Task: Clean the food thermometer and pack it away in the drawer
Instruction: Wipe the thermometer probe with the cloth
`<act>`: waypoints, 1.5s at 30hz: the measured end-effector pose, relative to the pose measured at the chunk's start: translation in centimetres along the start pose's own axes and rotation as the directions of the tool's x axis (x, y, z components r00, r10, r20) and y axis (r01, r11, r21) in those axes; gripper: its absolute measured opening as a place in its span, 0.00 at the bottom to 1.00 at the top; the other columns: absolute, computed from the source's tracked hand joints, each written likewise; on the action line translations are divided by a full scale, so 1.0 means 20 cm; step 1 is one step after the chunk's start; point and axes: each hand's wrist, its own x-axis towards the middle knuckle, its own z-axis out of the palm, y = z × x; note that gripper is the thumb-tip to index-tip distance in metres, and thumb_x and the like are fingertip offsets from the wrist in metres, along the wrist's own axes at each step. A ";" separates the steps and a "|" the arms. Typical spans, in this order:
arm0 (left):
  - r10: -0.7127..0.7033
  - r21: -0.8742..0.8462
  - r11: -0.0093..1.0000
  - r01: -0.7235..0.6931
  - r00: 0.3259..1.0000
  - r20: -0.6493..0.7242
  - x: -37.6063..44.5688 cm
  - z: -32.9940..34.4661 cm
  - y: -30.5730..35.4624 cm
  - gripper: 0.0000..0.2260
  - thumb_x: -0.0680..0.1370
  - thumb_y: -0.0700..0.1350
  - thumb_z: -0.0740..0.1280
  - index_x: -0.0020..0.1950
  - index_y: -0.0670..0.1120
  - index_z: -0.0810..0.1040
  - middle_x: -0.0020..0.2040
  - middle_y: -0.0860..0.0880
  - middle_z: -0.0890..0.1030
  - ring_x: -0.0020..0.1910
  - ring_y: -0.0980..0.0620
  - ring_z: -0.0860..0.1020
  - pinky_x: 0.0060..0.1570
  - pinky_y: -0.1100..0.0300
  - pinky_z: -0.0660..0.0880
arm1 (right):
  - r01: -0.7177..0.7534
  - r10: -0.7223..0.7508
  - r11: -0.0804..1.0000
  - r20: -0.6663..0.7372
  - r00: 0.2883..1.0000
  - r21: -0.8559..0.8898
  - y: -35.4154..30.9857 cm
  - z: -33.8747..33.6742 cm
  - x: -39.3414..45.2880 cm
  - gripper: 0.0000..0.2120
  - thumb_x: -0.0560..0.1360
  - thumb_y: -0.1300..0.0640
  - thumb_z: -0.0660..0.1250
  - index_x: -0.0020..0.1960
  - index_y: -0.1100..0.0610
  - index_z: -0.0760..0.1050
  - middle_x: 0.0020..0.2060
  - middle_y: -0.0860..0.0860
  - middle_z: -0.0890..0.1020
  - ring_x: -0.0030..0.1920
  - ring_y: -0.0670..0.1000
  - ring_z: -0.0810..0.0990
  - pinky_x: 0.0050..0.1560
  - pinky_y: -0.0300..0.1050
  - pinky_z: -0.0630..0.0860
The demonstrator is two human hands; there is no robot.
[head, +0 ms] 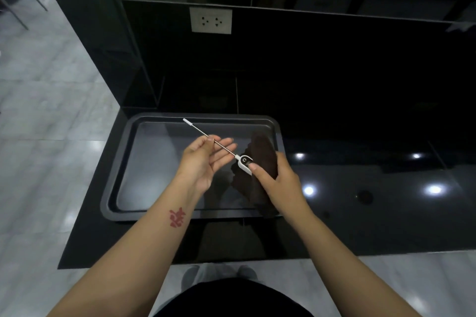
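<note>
The food thermometer (244, 161) has a white head and a long thin metal probe with a white tip pointing up-left over the tray. My right hand (273, 177) grips the white head together with a dark brown cloth (260, 162) that hangs below the hand. My left hand (206, 159) is palm up beside it, thumb and forefinger lightly pinching the probe's middle, the other fingers spread. Both hands hover above a dark grey baking tray (121, 170) on the black countertop.
The glossy black countertop (360, 201) stretches to the right, with ceiling lights reflected in it. A white double wall socket (210, 20) sits on the black back wall. Pale tiled floor (46, 136) lies to the left. No drawer is visible.
</note>
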 end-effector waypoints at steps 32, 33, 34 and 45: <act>0.007 0.010 1.000 -0.006 0.996 -0.094 0.07 -0.01 0.04 0.12 0.85 0.40 0.54 0.43 0.43 0.69 0.44 0.40 0.83 0.34 0.46 0.85 0.31 0.55 0.82 | 0.057 -0.065 0.982 -0.041 0.997 -0.182 -0.03 0.04 0.04 0.20 0.77 0.40 0.63 0.57 0.56 0.71 0.47 0.52 0.82 0.47 0.52 0.80 0.47 0.48 0.76; 0.010 0.022 1.000 -0.008 0.996 -0.091 0.06 0.00 0.05 0.12 0.85 0.40 0.54 0.43 0.43 0.69 0.44 0.40 0.83 0.34 0.46 0.85 0.31 0.55 0.82 | 0.098 -0.104 0.969 -0.015 0.994 -0.227 -0.03 0.03 0.03 0.21 0.77 0.39 0.63 0.58 0.55 0.71 0.47 0.52 0.82 0.46 0.52 0.80 0.46 0.49 0.77; 0.014 0.038 0.999 -0.011 0.996 -0.086 0.06 0.00 0.05 0.12 0.85 0.40 0.54 0.43 0.43 0.70 0.44 0.40 0.83 0.34 0.46 0.85 0.31 0.55 0.82 | 0.113 -0.120 0.960 -0.012 0.993 -0.257 -0.02 0.03 0.03 0.22 0.76 0.39 0.63 0.59 0.55 0.71 0.47 0.52 0.83 0.46 0.52 0.80 0.46 0.50 0.78; 0.062 0.116 0.992 -0.051 0.994 -0.094 0.01 -0.04 0.02 0.11 0.84 0.41 0.56 0.43 0.43 0.70 0.46 0.39 0.84 0.37 0.45 0.86 0.32 0.56 0.82 | -0.040 0.039 0.997 0.019 0.999 0.065 0.01 0.04 0.01 0.17 0.80 0.42 0.60 0.58 0.53 0.76 0.50 0.48 0.82 0.51 0.44 0.80 0.50 0.38 0.75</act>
